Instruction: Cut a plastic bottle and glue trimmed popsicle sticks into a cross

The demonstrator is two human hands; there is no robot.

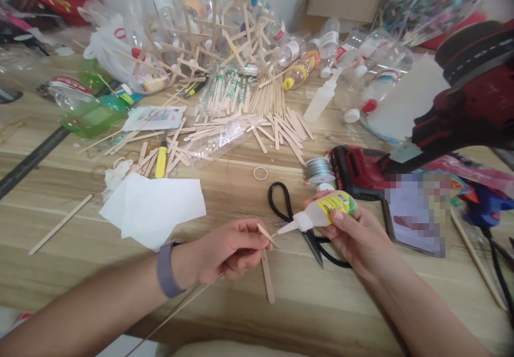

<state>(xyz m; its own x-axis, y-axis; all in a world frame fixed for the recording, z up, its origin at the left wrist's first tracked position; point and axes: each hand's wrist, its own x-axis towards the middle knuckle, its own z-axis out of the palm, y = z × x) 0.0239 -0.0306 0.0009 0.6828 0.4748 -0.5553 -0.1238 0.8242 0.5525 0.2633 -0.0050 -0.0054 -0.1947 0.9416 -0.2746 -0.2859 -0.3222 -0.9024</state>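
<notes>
1. Squeeze bottle (325, 210) with a yellow label lies tilted in a person's right hand (347, 231), thumb on its near side and fingers around it, above the front of a wooden table (228, 196).
2. Its white nozzle (287, 227) points toward the left hand, the tip right beside a small wooden piece (265, 233); whether the two touch cannot be told.
3. Thumb and fingers of the left hand (231, 250) pinch that piece, the grip narrow. A purple band (168, 270) circles the wrist.
4. A thin wooden rod (172, 314) slants from below the left hand toward the lower left; its hold is hidden. A flat stick (268, 283) extends below the fingers, and whether it is held cannot be told.
5. Black-handled scissors (315, 247) lie on the table, partly behind the bottle and right hand.
6. White paper sheets (164, 207) overlap at left, near a yellow-handled tool (161, 161). A rubber band (260, 173) lies near the middle.
7. At right sit a wire spool (319, 171) and a phone (415, 218) with its screen blurred; plastic bottles (329, 41) crowd the back.
</notes>
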